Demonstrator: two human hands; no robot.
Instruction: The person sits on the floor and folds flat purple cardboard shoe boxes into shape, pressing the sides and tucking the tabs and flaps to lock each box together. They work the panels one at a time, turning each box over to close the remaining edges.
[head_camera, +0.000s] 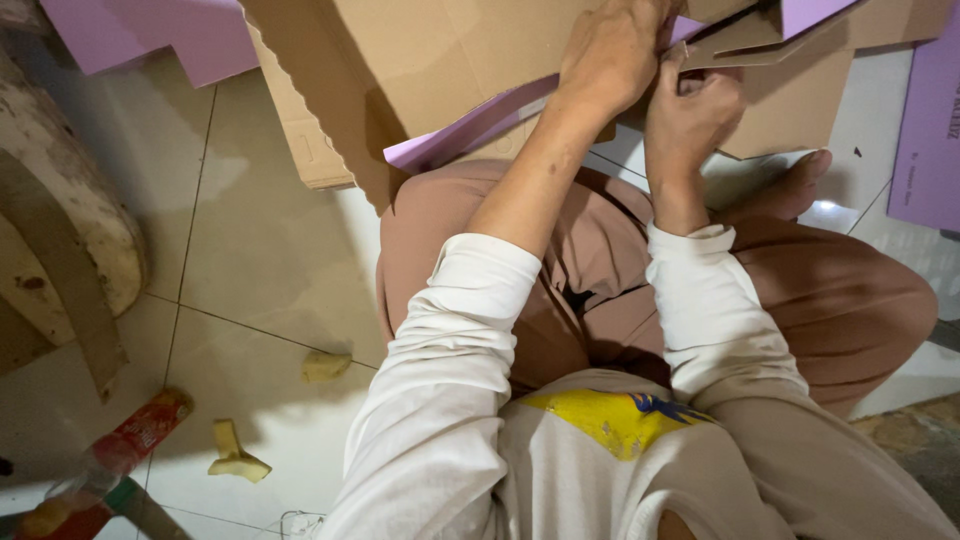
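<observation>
Pinching the cardboard flap (770, 40) between right hand (690, 105) fingers, left hand (610, 55) clamped flat on the purple-lined cardboard sheet (440, 60); best kept steady, creases aligned.

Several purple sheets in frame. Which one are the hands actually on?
The purple sheet slanting under the brown cardboard above the knees: left hand and right hand meet at its upper end. The others lie untouched at top left and far right.

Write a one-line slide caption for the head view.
Seated on tiles, both hands, left hand and right hand, grip a purple-faced cardboard sheet.
</observation>
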